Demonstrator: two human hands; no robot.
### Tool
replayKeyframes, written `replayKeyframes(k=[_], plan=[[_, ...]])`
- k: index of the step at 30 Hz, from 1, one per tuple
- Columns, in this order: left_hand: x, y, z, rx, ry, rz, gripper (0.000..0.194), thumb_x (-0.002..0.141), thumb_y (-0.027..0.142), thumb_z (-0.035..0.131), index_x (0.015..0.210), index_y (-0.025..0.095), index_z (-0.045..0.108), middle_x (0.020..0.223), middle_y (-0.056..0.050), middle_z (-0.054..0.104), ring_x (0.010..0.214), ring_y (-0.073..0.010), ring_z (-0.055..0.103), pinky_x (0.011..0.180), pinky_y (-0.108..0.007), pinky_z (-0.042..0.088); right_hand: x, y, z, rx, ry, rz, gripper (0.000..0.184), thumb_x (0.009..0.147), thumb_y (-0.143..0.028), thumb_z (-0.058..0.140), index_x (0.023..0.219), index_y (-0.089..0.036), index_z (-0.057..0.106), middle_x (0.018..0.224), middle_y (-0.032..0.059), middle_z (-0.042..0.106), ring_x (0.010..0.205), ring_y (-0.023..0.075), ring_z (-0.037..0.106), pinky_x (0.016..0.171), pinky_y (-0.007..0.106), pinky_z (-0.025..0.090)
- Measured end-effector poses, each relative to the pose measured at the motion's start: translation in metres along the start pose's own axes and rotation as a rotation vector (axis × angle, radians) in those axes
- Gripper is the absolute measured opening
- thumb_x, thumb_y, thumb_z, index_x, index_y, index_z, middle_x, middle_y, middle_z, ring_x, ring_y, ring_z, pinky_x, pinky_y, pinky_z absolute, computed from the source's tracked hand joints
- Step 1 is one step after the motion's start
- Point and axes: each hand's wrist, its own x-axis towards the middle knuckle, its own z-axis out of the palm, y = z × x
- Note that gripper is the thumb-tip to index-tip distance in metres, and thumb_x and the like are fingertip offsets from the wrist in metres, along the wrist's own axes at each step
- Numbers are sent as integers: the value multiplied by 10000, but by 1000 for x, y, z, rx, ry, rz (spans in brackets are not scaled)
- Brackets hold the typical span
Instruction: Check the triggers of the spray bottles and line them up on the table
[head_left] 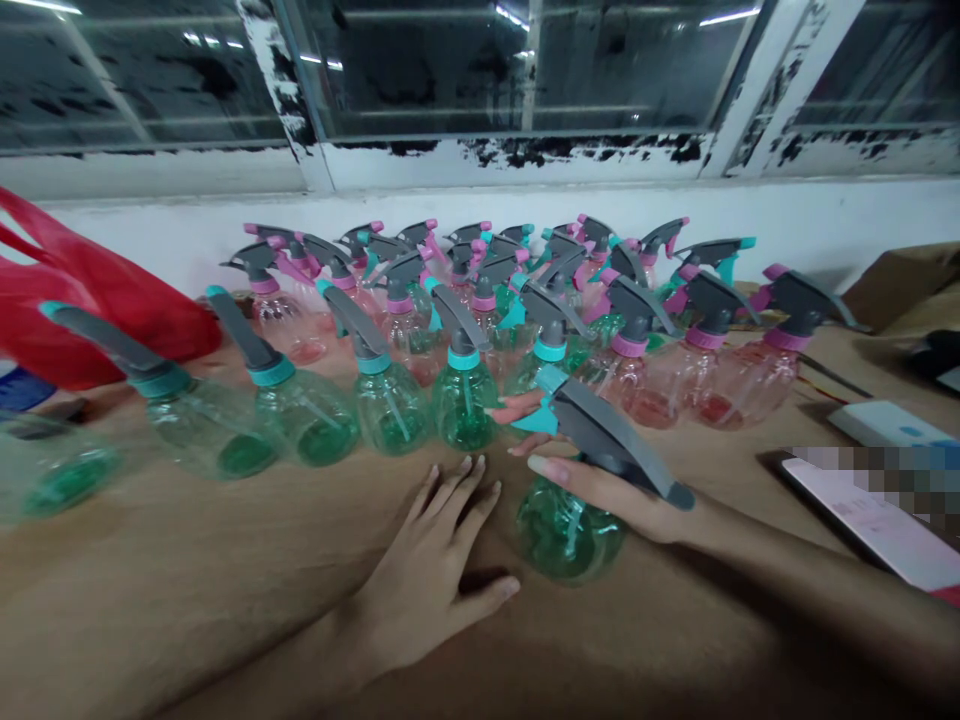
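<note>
My right hand (611,490) is closed round the neck of a green spray bottle (570,540) with a grey and turquoise spray head. The thumb lies across the near side of the neck and the fingers show beyond it, close to the trigger. The bottle stands nearly upright at the table's middle. Just left of it, my left hand (427,570) rests palm down on the wooden table (225,590), fingers spread, holding nothing. A green spray bottle (465,400) with a turquoise collar stands just beyond its fingertips.
Several pink spray bottles (712,390) and more green ones stand in rows toward the wall. A red plastic bag (105,290) lies at the left. On the right are a phone (862,510), a white box (892,425) and brown cardboard (907,285). Windows line the back.
</note>
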Motion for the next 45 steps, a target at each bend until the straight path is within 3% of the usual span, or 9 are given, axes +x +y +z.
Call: replayKeyframes(k=[3, 8, 11, 15, 19, 26, 30, 36, 45], plan=[[0, 0, 0, 0, -4, -5, 724, 888, 586, 478, 1419, 122, 314, 1470, -155, 328, 1373, -307, 232, 1091, -530, 225, -1, -4, 0, -79, 12, 7, 308, 841, -301, 605, 1143, -261, 557, 1159, 34, 619, 873, 163, 641, 743, 304, 527], [0, 0, 0, 3, -2, 3, 716, 900, 590, 453, 1428, 131, 298, 1483, -145, 306, 1382, -288, 213, 1107, -514, 192, -2, -16, -1, -284, 81, -3, 190, 861, -398, 551, 839, -214, 592, 723, -3, 612, 623, 146, 584, 630, 316, 488], [0, -1, 1, 17, 13, 12, 701, 911, 589, 434, 1423, 127, 307, 1495, -144, 280, 1390, -282, 185, 1109, -506, 187, -4, -19, 0, -325, 107, 14, 232, 896, -383, 502, 768, -201, 566, 732, 8, 597, 706, 156, 596, 671, 312, 481], [0, -1, 1, 19, 5, 12, 710, 912, 588, 434, 1426, 119, 298, 1496, -152, 274, 1388, -290, 188, 1104, -506, 202, -6, -12, 2, -235, 110, 29, 164, 884, -363, 534, 918, -209, 582, 849, 16, 629, 732, 148, 605, 669, 298, 493], [0, 0, 1, -6, 3, 2, 712, 906, 585, 450, 1432, 135, 290, 1493, -148, 282, 1379, -299, 215, 1103, -518, 199, -5, -5, 3, -113, 93, 32, 234, 861, -276, 577, 1091, -245, 549, 946, 5, 640, 777, 145, 633, 701, 288, 519], [1, 0, 0, -28, -7, 2, 714, 909, 563, 464, 1454, 157, 245, 1504, -131, 261, 1379, -307, 211, 1099, -539, 192, -3, -8, 3, -132, 85, 19, 275, 836, -233, 591, 1107, -232, 548, 886, -4, 653, 843, 168, 663, 758, 290, 527], [1, 1, -1, -29, -12, -7, 711, 909, 569, 462, 1449, 153, 260, 1503, -133, 266, 1376, -304, 221, 1104, -528, 185, -2, -5, 2, -106, 56, 31, 293, 846, -228, 577, 1137, -233, 540, 788, -21, 646, 784, 165, 675, 743, 296, 528], [1, 1, -2, -17, -33, -12, 708, 905, 563, 475, 1432, 127, 294, 1509, -147, 240, 1381, -303, 207, 1108, -520, 179, -2, -5, 1, -97, 45, 16, 339, 841, -207, 581, 1174, -260, 545, 908, -15, 664, 819, 158, 674, 735, 285, 529], [2, 1, -4, -42, -23, -13, 708, 906, 562, 474, 1444, 146, 276, 1508, -144, 244, 1373, -308, 229, 1104, -525, 186, -2, -4, 1, -93, 34, 25, 354, 853, -209, 571, 1200, -265, 526, 912, -17, 663, 784, 150, 673, 747, 295, 533]])
